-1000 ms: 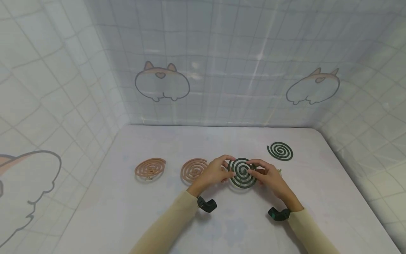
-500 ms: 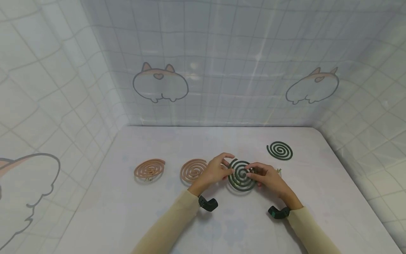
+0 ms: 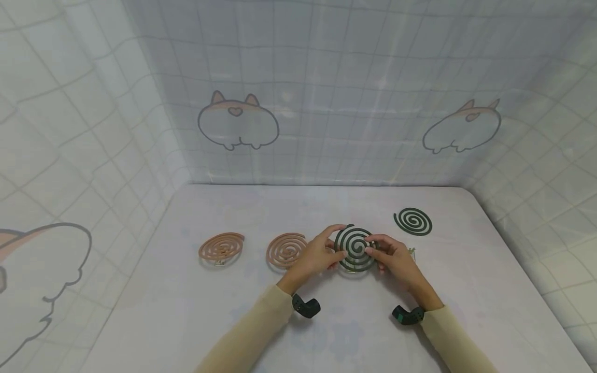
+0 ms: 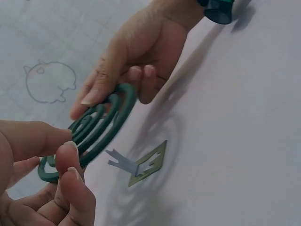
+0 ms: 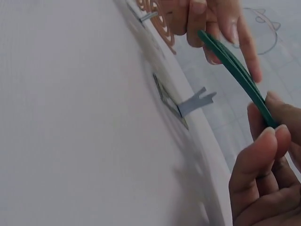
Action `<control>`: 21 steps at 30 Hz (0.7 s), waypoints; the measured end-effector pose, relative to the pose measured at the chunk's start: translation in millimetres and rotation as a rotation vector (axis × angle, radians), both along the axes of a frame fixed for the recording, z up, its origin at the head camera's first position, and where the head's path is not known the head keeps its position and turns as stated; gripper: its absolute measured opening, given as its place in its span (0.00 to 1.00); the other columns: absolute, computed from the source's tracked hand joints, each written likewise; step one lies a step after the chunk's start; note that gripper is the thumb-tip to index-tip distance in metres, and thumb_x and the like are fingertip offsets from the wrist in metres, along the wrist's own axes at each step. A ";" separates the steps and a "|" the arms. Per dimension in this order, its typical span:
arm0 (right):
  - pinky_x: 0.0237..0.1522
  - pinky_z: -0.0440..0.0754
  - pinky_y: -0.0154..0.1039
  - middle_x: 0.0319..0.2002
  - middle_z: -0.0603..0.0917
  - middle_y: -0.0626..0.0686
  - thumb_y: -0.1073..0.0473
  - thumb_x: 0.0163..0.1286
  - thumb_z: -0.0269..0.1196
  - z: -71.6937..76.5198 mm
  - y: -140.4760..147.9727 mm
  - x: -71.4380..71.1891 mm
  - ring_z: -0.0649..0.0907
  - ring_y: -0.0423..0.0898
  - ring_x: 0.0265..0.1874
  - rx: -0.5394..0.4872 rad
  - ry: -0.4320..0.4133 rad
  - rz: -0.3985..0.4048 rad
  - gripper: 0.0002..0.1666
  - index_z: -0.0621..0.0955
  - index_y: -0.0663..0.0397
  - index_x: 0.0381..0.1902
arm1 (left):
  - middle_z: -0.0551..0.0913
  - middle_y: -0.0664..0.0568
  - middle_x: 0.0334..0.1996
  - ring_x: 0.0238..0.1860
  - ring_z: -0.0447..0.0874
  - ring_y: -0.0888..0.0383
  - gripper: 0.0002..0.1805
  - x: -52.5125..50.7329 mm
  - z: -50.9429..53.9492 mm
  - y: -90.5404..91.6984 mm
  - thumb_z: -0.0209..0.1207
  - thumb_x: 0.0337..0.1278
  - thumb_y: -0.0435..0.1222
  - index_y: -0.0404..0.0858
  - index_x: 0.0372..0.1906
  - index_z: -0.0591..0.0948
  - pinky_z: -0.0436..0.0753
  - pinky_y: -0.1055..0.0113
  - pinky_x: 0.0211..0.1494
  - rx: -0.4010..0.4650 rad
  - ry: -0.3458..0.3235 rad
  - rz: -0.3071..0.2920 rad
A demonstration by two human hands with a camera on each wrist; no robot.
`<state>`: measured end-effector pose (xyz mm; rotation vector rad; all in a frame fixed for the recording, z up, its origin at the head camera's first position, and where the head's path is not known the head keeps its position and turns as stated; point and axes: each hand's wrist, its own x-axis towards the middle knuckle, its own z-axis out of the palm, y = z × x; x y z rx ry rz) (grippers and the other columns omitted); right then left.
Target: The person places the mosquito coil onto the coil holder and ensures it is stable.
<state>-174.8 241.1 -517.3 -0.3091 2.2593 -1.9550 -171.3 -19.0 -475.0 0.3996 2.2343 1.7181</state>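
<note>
A dark green spiral coil is held up off the table between both hands. The left hand pinches its left side between thumb and fingers; the right hand pinches it on the right, thumb near the coil's middle. In the left wrist view a small metal stand with an upright forked tab sits on the table below the coil, apart from it. The right wrist view shows the coil nearly edge-on, tilted, with the stand's forked tab beside it.
Two brown coils, one at far left and one beside the left hand, rest raised on small stands. Another green coil lies flat at the back right. Part of another stand shows behind the right hand.
The green coil dipped toward the front edge, then rose back and turned slightly, its outer end now at the top. Both hands keep hold of it and have barely moved.
</note>
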 end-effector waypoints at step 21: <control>0.23 0.77 0.40 0.29 0.79 0.56 0.47 0.71 0.69 -1.7 -2.7 6.8 0.74 0.46 0.17 0.168 0.006 0.088 0.22 0.83 0.40 0.61 | 0.78 0.51 0.41 0.27 0.82 0.56 0.24 3.4 -1.3 -0.9 0.63 0.70 0.34 0.48 0.67 0.76 0.77 0.68 0.27 -0.134 0.134 0.069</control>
